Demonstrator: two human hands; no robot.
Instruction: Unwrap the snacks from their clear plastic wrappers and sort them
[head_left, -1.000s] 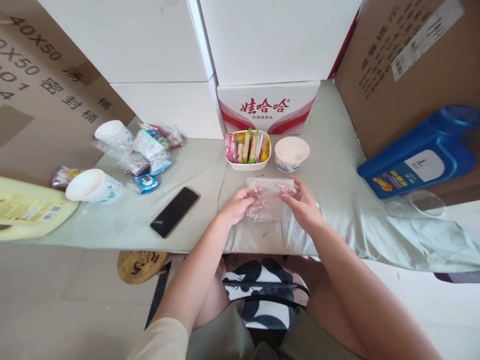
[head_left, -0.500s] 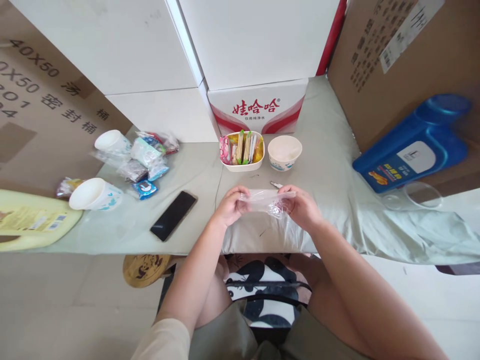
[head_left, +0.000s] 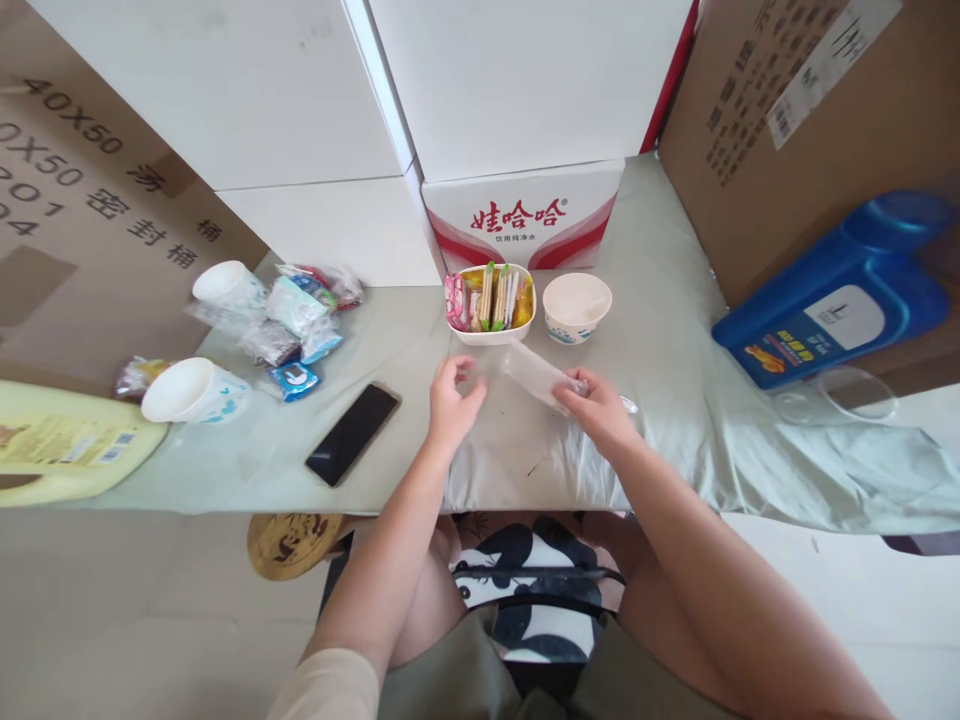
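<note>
My right hand (head_left: pixel 596 408) pinches a clear plastic bag (head_left: pixel 536 375) by its near right end, and the bag slants up to the left above the cloth. To its left, my left hand (head_left: pixel 454 403) is raised with thumb and fingers apart, and I see nothing held in it. A small shiny piece (head_left: pixel 628 405) shows beside my right hand, its kind unclear. Beyond the hands stands a white oval tub (head_left: pixel 491 338) filled with small wrapped packets. A paper bowl (head_left: pixel 576 310) with a blue pattern sits just right of it.
A phone (head_left: pixel 354 435) lies to the left. Farther left are two paper cups (head_left: pixel 193 392), several wrapped packets (head_left: pixel 292 320) and a yellow jug (head_left: pixel 75 440). On the right stand a blue bottle (head_left: pixel 832 290) and a clear cup (head_left: pixel 855 395). Boxes (head_left: pixel 525 225) line the back.
My left hand has come off the bag and opened, moving slightly left. The bag, stretched between both hands before, now hangs from my right hand alone, tilted up to the left.
</note>
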